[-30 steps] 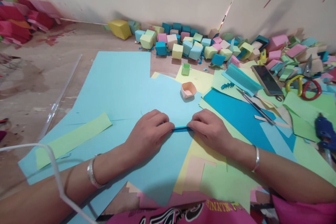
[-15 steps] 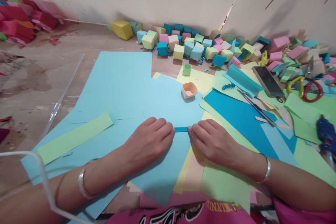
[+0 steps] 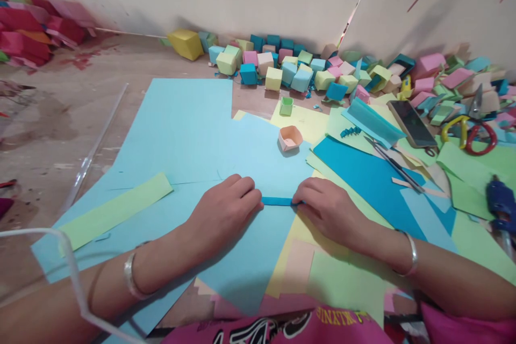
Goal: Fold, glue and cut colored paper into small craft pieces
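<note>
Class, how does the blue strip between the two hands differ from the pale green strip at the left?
The blue strip is dark; the green strip is pale. The blue strip looks narrow, the green strip wider. The left hand and right hand touch the blue strip; neither touches the green strip. Both strips lie over light blue paper.

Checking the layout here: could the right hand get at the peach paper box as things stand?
Likely yes: the peach paper box stands a little beyond the right hand, with only flat paper visible between, though that hand now holds the blue paper strip.
</note>
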`<move>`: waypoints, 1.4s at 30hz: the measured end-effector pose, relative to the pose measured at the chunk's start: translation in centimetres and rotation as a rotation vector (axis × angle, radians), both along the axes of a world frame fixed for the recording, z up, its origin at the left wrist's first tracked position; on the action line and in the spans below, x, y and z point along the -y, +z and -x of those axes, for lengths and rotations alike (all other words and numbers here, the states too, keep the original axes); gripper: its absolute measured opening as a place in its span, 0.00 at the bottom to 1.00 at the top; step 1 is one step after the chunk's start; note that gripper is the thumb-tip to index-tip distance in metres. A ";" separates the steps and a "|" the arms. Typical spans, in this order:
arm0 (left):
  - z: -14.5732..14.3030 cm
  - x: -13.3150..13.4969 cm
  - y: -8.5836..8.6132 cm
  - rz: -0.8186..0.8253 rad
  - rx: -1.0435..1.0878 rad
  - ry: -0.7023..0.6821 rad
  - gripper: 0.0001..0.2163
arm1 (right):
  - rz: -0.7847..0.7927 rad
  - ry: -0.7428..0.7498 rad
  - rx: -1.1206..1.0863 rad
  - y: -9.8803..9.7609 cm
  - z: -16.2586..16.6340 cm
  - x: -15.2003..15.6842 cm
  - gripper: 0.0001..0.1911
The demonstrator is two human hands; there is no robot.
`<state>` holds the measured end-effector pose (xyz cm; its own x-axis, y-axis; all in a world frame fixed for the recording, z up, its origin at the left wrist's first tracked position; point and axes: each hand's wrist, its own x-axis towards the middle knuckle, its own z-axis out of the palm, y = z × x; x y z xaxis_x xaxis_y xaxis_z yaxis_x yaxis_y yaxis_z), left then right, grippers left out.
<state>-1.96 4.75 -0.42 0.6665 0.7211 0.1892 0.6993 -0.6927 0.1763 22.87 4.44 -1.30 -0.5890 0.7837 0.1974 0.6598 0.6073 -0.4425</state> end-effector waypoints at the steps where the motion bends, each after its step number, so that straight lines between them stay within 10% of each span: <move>1: 0.0 -0.2 -0.1 0.033 0.032 0.030 0.07 | 0.067 -0.032 -0.017 0.1 0.1 0.0 0.06; 6: 0.0 -0.7 -0.5 0.102 0.138 0.016 0.05 | 0.172 -0.013 -0.031 0.3 0.3 0.0 0.13; 15: -0.8 0.1 -0.3 -0.244 0.095 -0.107 0.11 | -0.469 0.049 0.204 1.5 1.5 0.6 0.09; 25: -1.8 1.0 0.1 -0.246 0.155 -0.296 0.14 | -0.413 0.225 0.172 0.4 2.4 1.7 0.18; 37: -0.4 -0.1 0.2 0.191 0.318 -0.195 0.10 | 0.223 0.299 0.369 3.3 -1.0 -0.8 0.11; 42: -0.4 -0.9 0.9 0.455 0.386 -0.084 0.10 | 0.577 0.274 0.122 3.9 -1.5 -2.1 0.16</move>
